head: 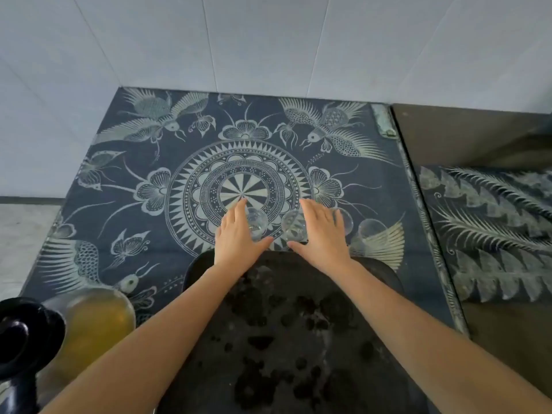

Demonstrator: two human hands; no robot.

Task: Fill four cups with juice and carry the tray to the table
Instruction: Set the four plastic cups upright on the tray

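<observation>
Left hand (239, 234) lies flat, fingers extended, over the leftmost cup (256, 223); whether it grips the glass or merely rests against it cannot be told. Right hand (324, 234) is likewise spread, set between the second cup (294, 227) and third cup (346, 222); no clear grasp is visible there either.

Largest item: the patterned cloth (119, 162) covering the counter. On its near edge sits the dark tray (298, 324), bare of cups, directly under both forearms. At the near left stands the juice jug (95, 324), holding amber liquid, beside a black object (24, 330) of uncertain kind. Four clear cups stand in a row on the cloth just beyond the tray's far rim, the fourth cup (370, 230) furthest right and untouched. All appear empty.

Governing relation: the row runs left to right, straight ahead of both hands, and the tray lies toward the person from it. Each hand is nearest the pair on its own side. Judgement: cups are about to be drawn back onto the tray; filling has not begun
</observation>
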